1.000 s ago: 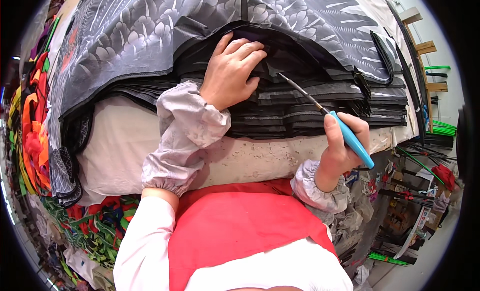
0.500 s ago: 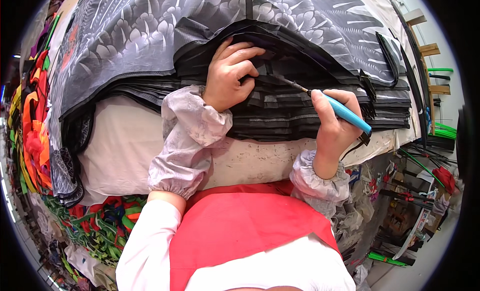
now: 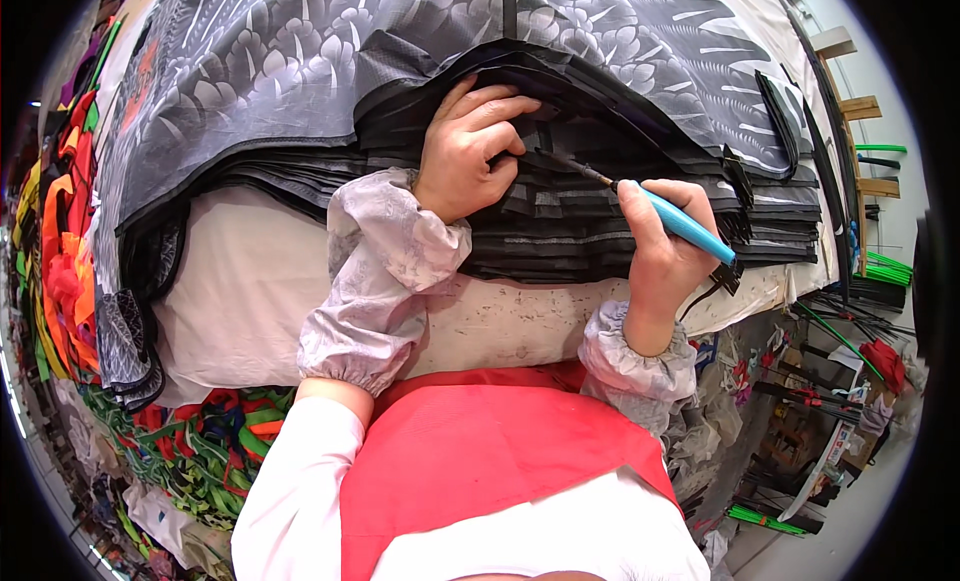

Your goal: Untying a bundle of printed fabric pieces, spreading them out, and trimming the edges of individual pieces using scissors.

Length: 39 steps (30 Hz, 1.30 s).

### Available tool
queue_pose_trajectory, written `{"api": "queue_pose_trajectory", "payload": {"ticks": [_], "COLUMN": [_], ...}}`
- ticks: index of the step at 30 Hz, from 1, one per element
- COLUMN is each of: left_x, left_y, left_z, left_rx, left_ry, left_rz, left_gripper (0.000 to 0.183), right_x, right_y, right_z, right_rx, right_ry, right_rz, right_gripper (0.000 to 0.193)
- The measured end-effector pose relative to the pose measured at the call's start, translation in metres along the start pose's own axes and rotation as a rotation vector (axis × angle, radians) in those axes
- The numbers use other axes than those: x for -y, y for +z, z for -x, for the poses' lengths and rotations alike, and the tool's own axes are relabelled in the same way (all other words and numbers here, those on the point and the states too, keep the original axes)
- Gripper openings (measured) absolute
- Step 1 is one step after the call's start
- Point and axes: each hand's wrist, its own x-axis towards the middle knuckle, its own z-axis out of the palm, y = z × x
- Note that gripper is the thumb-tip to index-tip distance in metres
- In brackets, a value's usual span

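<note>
A stack of black and grey printed fabric (image 3: 290, 71) with a pale flower and feather pattern is spread over a padded table, its top layer raised into a fold. Inside that fold, my left hand (image 3: 470, 151) bears on the black fabric (image 3: 580, 196), thumb and index finger bent together at its edge. The exact pinch is partly hidden. My right hand (image 3: 665, 236) grips a soldering iron (image 3: 690, 224) by its blue handle, like a pen. Its thin metal tip points left into the fold, close to my left fingertips, and a dark cord trails below the handle.
White cloth (image 3: 250, 271) covers the table's near edge. Colourful fabric strips (image 3: 200, 441) are heaped at the left. At the right stand a wooden frame (image 3: 860, 108), green rods (image 3: 885, 271) and a cluttered rack (image 3: 815, 411).
The iron's tip has shifted slightly left and up, with my right hand following. My left hand has moved a little to the right along with the fabric in view.
</note>
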Motion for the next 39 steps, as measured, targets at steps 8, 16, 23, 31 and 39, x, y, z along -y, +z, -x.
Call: {"api": "queue_pose_trajectory", "payload": {"ticks": [8,16,23,31,39], "left_x": [0.0,-0.001,0.0,-0.013,-0.019], "left_y": [0.0,0.001,0.0,-0.005,-0.002], "left_z": [0.0,0.0,0.001,-0.025,-0.085], "left_rx": [-0.012,-0.013,-0.012,-0.003,0.182], "left_ry": [-0.01,-0.011,-0.008,0.035,-0.398], "left_rz": [0.005,0.008,0.008,-0.112,-0.447], "left_gripper": [0.012,0.011,0.012,0.011,0.011], "right_x": [0.0,-0.008,-0.008,0.013,0.016], "right_y": [-0.017,-0.018,-0.016,-0.061,-0.068], "right_z": [0.009,0.015,0.016,0.01,0.021], "right_rx": [-0.07,-0.014,0.004,-0.294,-0.314], "right_ry": [-0.083,0.009,0.015,-0.003,-0.076], "right_rz": [-0.024,-0.059,-0.072,-0.204,-0.168], "right_gripper": [0.015,0.016,0.016,0.013,0.014]}}
